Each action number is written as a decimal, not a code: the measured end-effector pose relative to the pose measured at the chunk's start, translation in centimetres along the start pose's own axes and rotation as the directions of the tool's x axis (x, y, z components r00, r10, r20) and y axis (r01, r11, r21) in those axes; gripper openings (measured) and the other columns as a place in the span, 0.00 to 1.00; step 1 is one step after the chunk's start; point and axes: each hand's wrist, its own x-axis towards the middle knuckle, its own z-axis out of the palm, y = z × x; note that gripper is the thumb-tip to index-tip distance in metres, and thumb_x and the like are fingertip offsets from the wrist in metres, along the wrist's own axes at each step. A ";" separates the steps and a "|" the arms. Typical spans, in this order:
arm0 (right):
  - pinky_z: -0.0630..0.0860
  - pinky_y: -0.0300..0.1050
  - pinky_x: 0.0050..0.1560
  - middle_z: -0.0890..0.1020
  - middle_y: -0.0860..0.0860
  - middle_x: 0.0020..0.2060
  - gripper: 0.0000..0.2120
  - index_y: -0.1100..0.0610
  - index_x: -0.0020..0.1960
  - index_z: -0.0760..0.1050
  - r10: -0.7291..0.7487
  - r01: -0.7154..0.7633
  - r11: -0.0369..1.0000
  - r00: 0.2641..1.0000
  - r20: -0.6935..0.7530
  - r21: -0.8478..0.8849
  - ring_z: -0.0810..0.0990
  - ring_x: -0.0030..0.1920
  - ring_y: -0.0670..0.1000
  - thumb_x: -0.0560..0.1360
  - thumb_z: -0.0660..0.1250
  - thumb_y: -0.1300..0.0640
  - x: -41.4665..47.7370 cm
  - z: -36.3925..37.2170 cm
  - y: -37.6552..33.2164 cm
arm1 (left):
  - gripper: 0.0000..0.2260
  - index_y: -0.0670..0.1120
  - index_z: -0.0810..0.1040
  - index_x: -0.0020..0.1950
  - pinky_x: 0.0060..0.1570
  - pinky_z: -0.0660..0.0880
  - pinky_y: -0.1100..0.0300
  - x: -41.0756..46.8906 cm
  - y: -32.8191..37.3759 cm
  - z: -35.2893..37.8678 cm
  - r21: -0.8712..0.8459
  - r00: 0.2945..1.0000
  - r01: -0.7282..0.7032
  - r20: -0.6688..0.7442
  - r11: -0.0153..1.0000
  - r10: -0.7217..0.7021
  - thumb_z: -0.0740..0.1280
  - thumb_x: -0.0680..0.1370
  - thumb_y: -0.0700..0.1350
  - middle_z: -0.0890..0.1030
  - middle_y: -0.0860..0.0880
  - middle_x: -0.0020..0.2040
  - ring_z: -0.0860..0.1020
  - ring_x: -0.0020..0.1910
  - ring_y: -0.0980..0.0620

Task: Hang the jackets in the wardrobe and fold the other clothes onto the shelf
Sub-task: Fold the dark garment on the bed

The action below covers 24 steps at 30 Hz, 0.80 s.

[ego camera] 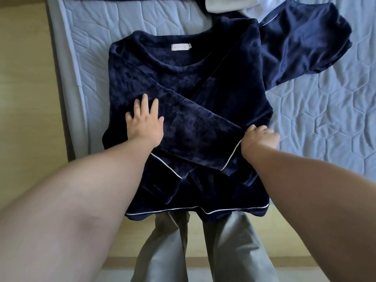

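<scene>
A navy fleece top [179,82] with white piping and a white neck label lies flat on the bed, its hem hanging over the near edge. One sleeve [195,127] is folded across the chest toward the right. My left hand [144,121] presses flat on the sleeve's left part, fingers spread. My right hand [260,139] grips the sleeve's cuff with curled fingers at the top's right side.
The bed's pale blue quilted mattress [325,110] fills the view. A second navy garment [301,43] lies crumpled at the upper right. A grey and white cloth [223,5] sits at the top edge. Yellowish floor [24,88] lies to the left.
</scene>
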 end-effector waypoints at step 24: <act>0.68 0.52 0.50 0.74 0.49 0.49 0.47 0.53 0.67 0.65 0.183 -0.324 0.356 0.944 0.275 0.876 0.76 0.50 0.58 0.63 0.55 0.18 -4.6 11.9 1.9 | 0.38 0.44 0.69 0.71 0.64 0.73 0.45 -17.5 -6.4 8.9 -0.572 0.589 0.785 0.567 0.239 -0.576 0.71 0.72 0.68 0.77 0.45 0.69 0.76 0.66 0.38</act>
